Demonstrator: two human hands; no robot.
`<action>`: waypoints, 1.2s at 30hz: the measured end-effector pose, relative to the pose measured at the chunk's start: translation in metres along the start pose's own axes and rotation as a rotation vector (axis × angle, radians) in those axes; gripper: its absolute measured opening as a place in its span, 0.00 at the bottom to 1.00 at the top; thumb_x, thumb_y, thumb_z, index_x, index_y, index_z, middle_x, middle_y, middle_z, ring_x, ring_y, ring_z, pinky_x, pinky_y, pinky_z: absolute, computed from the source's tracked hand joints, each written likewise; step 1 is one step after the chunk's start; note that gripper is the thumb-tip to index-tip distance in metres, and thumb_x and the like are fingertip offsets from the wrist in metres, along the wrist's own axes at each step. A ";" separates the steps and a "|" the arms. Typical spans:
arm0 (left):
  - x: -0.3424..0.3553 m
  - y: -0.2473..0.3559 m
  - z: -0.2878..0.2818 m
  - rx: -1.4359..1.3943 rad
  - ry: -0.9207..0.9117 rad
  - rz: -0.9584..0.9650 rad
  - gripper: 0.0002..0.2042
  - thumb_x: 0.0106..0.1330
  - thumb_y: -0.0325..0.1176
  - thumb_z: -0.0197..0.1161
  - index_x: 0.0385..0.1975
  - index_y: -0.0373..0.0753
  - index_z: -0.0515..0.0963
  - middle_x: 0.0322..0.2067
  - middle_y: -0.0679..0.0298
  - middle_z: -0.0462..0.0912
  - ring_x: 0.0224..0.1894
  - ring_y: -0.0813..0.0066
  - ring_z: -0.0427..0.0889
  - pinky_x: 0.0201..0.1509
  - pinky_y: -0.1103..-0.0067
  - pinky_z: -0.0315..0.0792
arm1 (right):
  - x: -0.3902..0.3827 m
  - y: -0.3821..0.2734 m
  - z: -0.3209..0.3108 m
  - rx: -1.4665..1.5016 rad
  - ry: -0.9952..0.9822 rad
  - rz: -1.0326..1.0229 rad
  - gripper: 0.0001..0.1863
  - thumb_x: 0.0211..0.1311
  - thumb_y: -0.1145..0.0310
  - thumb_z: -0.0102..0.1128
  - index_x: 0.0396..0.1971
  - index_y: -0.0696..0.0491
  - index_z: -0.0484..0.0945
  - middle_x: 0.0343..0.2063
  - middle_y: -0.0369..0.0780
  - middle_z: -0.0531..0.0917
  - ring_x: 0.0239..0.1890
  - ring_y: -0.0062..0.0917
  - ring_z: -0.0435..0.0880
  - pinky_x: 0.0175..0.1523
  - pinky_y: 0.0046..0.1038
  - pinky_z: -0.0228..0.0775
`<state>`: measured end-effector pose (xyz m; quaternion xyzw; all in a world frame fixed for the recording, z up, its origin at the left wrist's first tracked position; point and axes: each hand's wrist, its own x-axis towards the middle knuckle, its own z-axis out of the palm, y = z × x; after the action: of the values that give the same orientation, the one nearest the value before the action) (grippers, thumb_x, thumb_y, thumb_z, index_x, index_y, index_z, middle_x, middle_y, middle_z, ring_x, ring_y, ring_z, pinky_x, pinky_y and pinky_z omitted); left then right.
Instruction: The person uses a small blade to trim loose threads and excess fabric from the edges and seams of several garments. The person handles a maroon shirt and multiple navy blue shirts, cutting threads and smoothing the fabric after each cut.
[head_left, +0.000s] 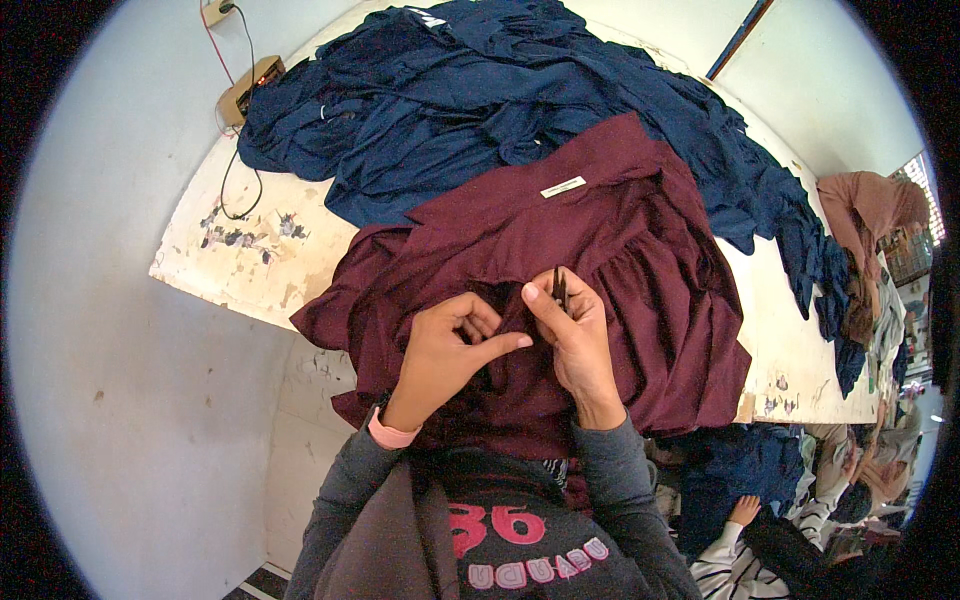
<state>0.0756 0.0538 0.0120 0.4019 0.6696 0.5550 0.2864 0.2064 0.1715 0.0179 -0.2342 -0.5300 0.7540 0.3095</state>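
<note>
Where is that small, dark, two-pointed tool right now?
In the head view, the small, dark, two-pointed tool is in the person's right hand, just right of the picture's middle, over the maroon cloth garment.

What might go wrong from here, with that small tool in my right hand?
The thin, dark, two-pronged tool in your right hand might snag or nick the maroon fabric garment just beneath it. The garment also hangs past the near edge of the pale, stained tabletop, so its weight could drag it down.
</note>
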 end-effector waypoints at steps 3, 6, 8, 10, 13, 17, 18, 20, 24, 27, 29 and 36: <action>-0.002 -0.010 -0.007 -0.097 0.010 0.042 0.16 0.53 0.35 0.83 0.25 0.37 0.79 0.24 0.72 0.81 0.26 0.87 0.75 0.31 0.86 0.69 | -0.003 -0.002 0.004 -0.036 -0.028 0.010 0.07 0.70 0.68 0.66 0.41 0.54 0.81 0.31 0.27 0.80 0.32 0.07 0.74 0.39 0.14 0.63; -0.009 -0.010 -0.022 -0.083 0.011 -0.001 0.15 0.53 0.33 0.83 0.24 0.39 0.78 0.24 0.72 0.81 0.27 0.87 0.75 0.32 0.86 0.69 | -0.005 0.007 0.001 -0.134 -0.063 0.040 0.10 0.70 0.67 0.66 0.45 0.56 0.80 0.35 0.29 0.81 0.39 0.10 0.76 0.47 0.17 0.66; -0.011 -0.012 -0.033 -0.150 -0.007 -0.052 0.14 0.55 0.32 0.82 0.25 0.39 0.78 0.24 0.73 0.81 0.27 0.88 0.76 0.32 0.86 0.69 | -0.004 0.013 0.001 -0.167 -0.071 0.060 0.10 0.70 0.67 0.66 0.45 0.56 0.81 0.35 0.29 0.81 0.39 0.10 0.76 0.48 0.17 0.66; -0.017 -0.011 -0.047 -0.262 -0.049 -0.221 0.11 0.59 0.31 0.79 0.28 0.40 0.80 0.24 0.72 0.82 0.26 0.88 0.77 0.30 0.87 0.70 | 0.000 0.022 -0.006 -0.207 -0.058 0.106 0.09 0.70 0.67 0.66 0.43 0.57 0.82 0.34 0.28 0.81 0.39 0.10 0.76 0.47 0.17 0.66; -0.030 -0.020 -0.064 -0.417 0.006 -0.204 0.09 0.61 0.30 0.76 0.30 0.39 0.80 0.24 0.72 0.82 0.25 0.87 0.78 0.29 0.87 0.70 | 0.002 0.029 -0.013 -0.230 -0.026 0.122 0.08 0.70 0.67 0.65 0.41 0.57 0.83 0.33 0.27 0.81 0.38 0.09 0.75 0.47 0.16 0.65; -0.060 -0.039 -0.101 -0.376 0.070 -0.160 0.07 0.60 0.26 0.74 0.32 0.39 0.80 0.28 0.68 0.84 0.27 0.85 0.79 0.30 0.86 0.72 | 0.003 0.032 -0.014 -0.212 -0.030 0.131 0.08 0.70 0.67 0.65 0.41 0.57 0.83 0.33 0.27 0.81 0.37 0.09 0.74 0.46 0.16 0.65; -0.067 -0.043 -0.110 -0.381 0.128 -0.137 0.07 0.61 0.27 0.73 0.33 0.40 0.80 0.28 0.69 0.83 0.28 0.85 0.79 0.30 0.85 0.71 | 0.003 0.032 -0.015 -0.213 -0.029 0.125 0.08 0.70 0.67 0.65 0.41 0.57 0.83 0.33 0.26 0.81 0.37 0.09 0.74 0.46 0.16 0.64; -0.084 -0.057 -0.143 -0.318 0.291 -0.057 0.07 0.61 0.28 0.72 0.33 0.40 0.79 0.29 0.70 0.81 0.28 0.84 0.78 0.30 0.85 0.69 | 0.002 0.031 -0.015 -0.211 -0.036 0.113 0.08 0.70 0.68 0.64 0.41 0.56 0.83 0.32 0.26 0.80 0.36 0.09 0.74 0.45 0.16 0.64; -0.115 -0.101 -0.234 0.006 0.696 -0.132 0.08 0.63 0.33 0.73 0.36 0.40 0.80 0.32 0.70 0.82 0.30 0.83 0.77 0.32 0.85 0.66 | 0.000 0.033 -0.017 -0.223 -0.036 0.103 0.07 0.70 0.68 0.65 0.40 0.56 0.83 0.31 0.26 0.79 0.36 0.09 0.73 0.44 0.16 0.63; -0.137 -0.117 -0.272 0.708 0.929 -0.303 0.11 0.64 0.35 0.73 0.42 0.39 0.82 0.37 0.68 0.84 0.32 0.81 0.78 0.34 0.83 0.68 | 0.000 0.034 -0.016 -0.210 -0.039 0.072 0.06 0.69 0.69 0.66 0.40 0.55 0.82 0.30 0.25 0.78 0.34 0.08 0.72 0.42 0.15 0.62; -0.157 -0.136 -0.275 1.466 0.956 -0.181 0.13 0.65 0.35 0.73 0.46 0.39 0.83 0.41 0.66 0.85 0.34 0.80 0.79 0.35 0.81 0.70 | 0.001 0.040 -0.016 -0.228 -0.047 0.021 0.05 0.68 0.70 0.66 0.39 0.55 0.82 0.29 0.24 0.77 0.33 0.07 0.71 0.40 0.15 0.60; -0.057 -0.023 -0.109 0.513 0.344 0.191 0.14 0.61 0.31 0.73 0.47 0.42 0.86 0.39 0.61 0.83 0.39 0.66 0.82 0.43 0.75 0.75 | -0.008 0.041 -0.013 -0.207 -0.005 0.037 0.05 0.68 0.73 0.66 0.41 0.55 0.82 0.31 0.25 0.77 0.33 0.07 0.70 0.42 0.14 0.61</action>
<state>0.0097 -0.0522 0.0100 0.4223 0.7855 0.4524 0.0053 0.2115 0.1644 -0.0251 -0.2728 -0.6013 0.7015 0.2682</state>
